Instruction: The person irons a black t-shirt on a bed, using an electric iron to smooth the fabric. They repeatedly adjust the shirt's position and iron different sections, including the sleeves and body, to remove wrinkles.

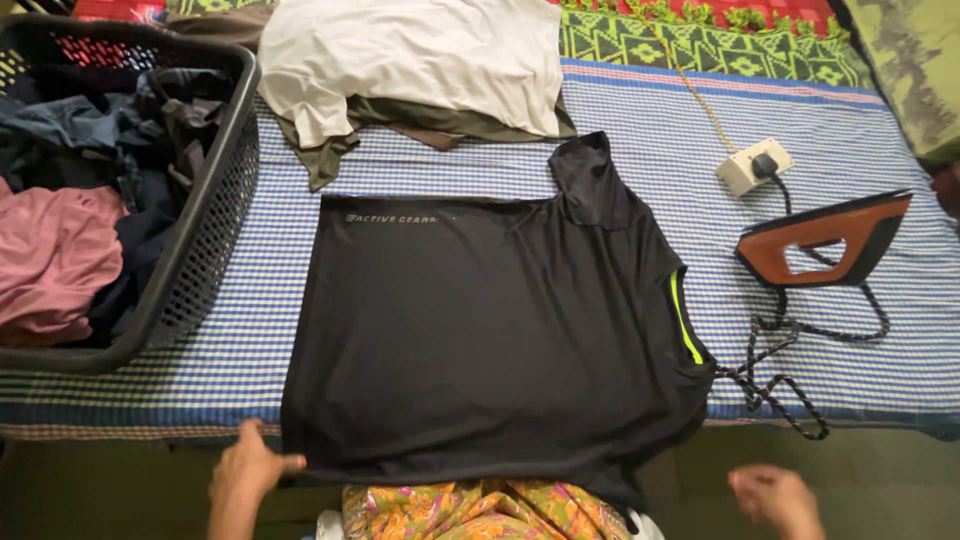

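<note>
A black T-shirt (pixel 480 320) lies spread flat on a blue-and-white checked cloth (pixel 650 130), its collar with a neon-yellow inner stripe at the right. My left hand (pixel 248 472) rests at the shirt's near left corner, thumb touching the hem, fingers apart. My right hand (pixel 775 495) hovers off the near edge at lower right, loosely curled and holding nothing, apart from the shirt. One sleeve (pixel 590 180) sticks up at the far side.
An orange-and-black iron (pixel 825 240) stands on end at right, its braided cord (pixel 780 385) trailing to a white socket block (pixel 752 165). A dark laundry basket (pixel 205 220) of clothes sits left. White and olive garments (pixel 420 60) lie at the back.
</note>
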